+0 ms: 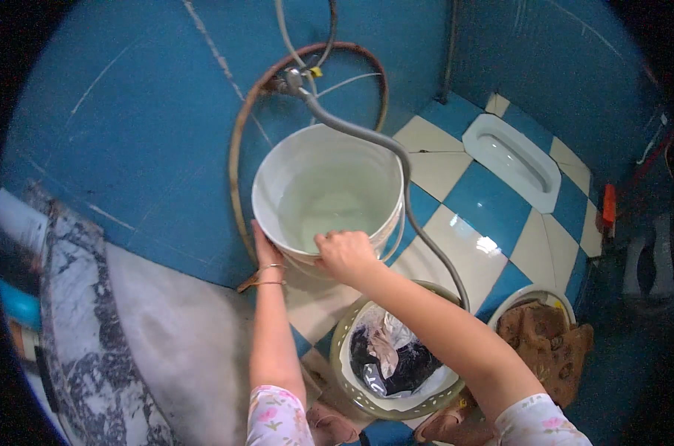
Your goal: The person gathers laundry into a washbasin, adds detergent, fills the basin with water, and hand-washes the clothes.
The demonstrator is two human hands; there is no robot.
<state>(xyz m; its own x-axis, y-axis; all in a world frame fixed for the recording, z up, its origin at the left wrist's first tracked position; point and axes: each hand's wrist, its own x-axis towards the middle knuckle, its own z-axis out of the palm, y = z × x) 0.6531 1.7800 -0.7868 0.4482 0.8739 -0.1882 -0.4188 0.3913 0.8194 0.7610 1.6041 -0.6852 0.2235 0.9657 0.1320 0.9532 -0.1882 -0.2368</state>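
White sleeves with pink flowers [277, 418] are seen nearest. On blue-and-cream checkered floor tiles [482, 197], a round white plastic bucket [272, 189] of water [333, 197] is held from two sides, presumably for steadiness: its near rim is pinched by the curled fingers of the right hand [346, 254]; its left outer wall is met by the left hand [266, 249], whose finger spread cannot be told.
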